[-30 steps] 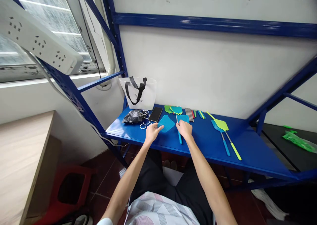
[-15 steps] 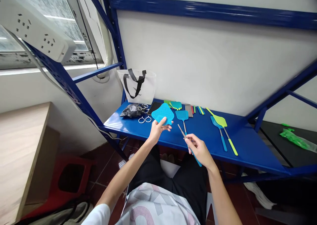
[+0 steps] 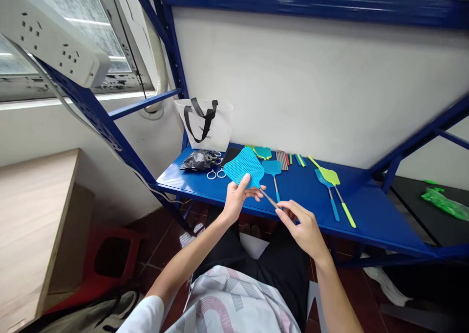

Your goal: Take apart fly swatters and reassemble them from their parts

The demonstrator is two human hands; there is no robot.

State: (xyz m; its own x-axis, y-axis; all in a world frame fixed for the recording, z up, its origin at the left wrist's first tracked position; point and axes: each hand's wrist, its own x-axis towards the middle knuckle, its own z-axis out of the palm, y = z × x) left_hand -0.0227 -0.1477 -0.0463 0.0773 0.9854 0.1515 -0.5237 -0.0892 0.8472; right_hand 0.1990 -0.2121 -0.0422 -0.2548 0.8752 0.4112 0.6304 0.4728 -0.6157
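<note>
My left hand (image 3: 235, 199) pinches a blue perforated fly swatter head (image 3: 243, 167) near its narrow neck. A thin metal rod (image 3: 269, 199) runs from that neck to my right hand (image 3: 299, 225), whose fingers are closed round it. The rod's tip meets the neck; how deep it sits I cannot tell. Behind my hands, a blue fly swatter (image 3: 272, 167) with a metal shaft lies on the blue table (image 3: 293, 191). Farther right lie a yellow-green fly swatter (image 3: 329, 176) and another blue fly swatter (image 3: 333, 209), partly overlapping.
Along the wall lie loose swatter heads (image 3: 263, 152), several metal rods (image 3: 282, 160) and coloured handles (image 3: 301, 160). At the left are a white bag (image 3: 216, 127), a black plastic bag (image 3: 196, 160), white rings (image 3: 211, 174) and a dark flat object (image 3: 230, 156). Blue frame posts stand at both sides.
My hands have come together, bringing the rod's tip from apart to the neck of the blue swatter head. The view has shifted slightly.
</note>
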